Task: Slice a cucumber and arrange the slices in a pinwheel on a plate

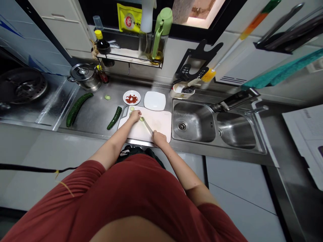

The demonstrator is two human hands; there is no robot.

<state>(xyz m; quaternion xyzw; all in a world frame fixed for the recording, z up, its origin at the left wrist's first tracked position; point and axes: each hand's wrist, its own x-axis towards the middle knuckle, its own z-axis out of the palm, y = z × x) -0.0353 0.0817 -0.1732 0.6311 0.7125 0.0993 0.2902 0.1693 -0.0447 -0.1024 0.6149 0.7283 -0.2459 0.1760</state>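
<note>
My right hand (159,138) is wrapped round the handle of a kitchen knife (147,126), its blade slanting up and left across a white cutting board (158,122). At the blade's tip lies a round cucumber slice (141,119). Just left of it, my left hand (135,116) rests over the board with its fingers curled in; whatever may be in them is hidden. Another cucumber slice (132,108) sits at the board's upper left. Beside the board's left edge lies a short piece of cucumber (114,118), and a longer whole cucumber (78,109) is farther left.
Behind the board stand a plate of chopped red pieces (131,98) and a white square dish (154,101). A cucumber end (107,97) lies on the steel counter. To the right is a double sink (194,121); a lidded pot (85,76) and a wok (21,85) are left.
</note>
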